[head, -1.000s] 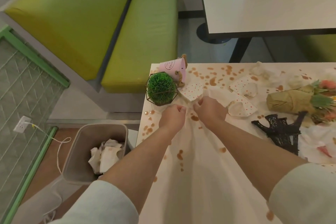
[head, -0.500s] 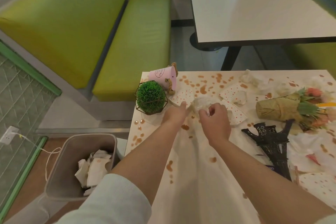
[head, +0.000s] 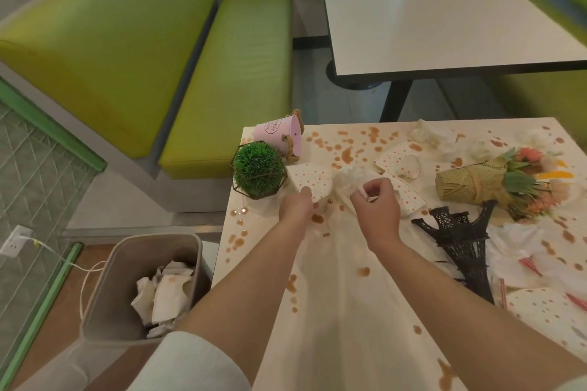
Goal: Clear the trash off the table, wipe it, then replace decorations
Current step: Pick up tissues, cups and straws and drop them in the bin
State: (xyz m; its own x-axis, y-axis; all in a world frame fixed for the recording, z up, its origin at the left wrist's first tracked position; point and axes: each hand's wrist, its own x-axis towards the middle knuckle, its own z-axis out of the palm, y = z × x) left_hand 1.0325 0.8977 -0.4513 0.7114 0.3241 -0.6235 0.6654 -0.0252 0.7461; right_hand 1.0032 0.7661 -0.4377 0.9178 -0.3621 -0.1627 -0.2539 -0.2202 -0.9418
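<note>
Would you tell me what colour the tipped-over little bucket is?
Pink, with a rope handle; the bucket shows in the head view.

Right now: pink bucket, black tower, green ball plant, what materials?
Pink bucket: likely painted metal, smooth matte, with rope handles. Black tower: openwork lattice, metal or plastic, can't tell which. Green ball plant: probably plastic turf, uniform bristles, in a thin wire frame.
</note>
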